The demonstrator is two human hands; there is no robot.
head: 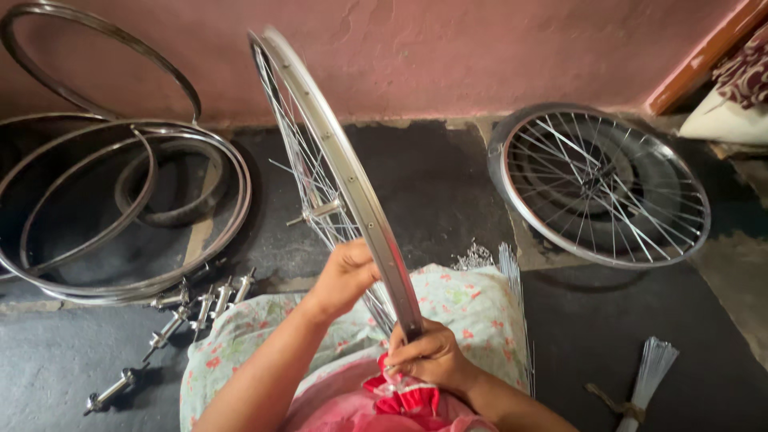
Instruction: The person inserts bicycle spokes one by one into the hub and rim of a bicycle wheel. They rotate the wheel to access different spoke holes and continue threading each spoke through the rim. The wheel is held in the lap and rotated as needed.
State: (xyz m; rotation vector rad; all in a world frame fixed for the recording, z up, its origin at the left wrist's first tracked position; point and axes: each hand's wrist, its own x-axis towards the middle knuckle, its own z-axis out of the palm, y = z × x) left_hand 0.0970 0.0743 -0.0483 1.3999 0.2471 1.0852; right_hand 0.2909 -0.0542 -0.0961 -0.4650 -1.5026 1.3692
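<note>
A bicycle wheel [340, 172] is standing upright on edge over the person's lap, its shiny metal rim running from the top of the view down to the knees, thin spokes fanning to a hub [320, 211] on its left side. The right hand [430, 354] is gripping the bottom of the rim, fingers closed around it, just above a red cloth [398, 394]. The left hand [344, 276] is reaching in among the spokes beside the rim, fingers curled together there; whether it is pinching a spoke cannot be told. The two hands are working apart, one on each side of the rim.

A flowered cloth [468, 308] is covering the lap. Loose spokes [512, 276] are lying beside the right knee, and a tied bundle of spokes [646, 372] is lying farther right on the dark floor. A finished wheel [600, 186] is lying flat near the pink wall [448, 48]. To the left, bare rims [120, 208] are stacked by the wall, with a row of hubs [192, 308] just in front of them.
</note>
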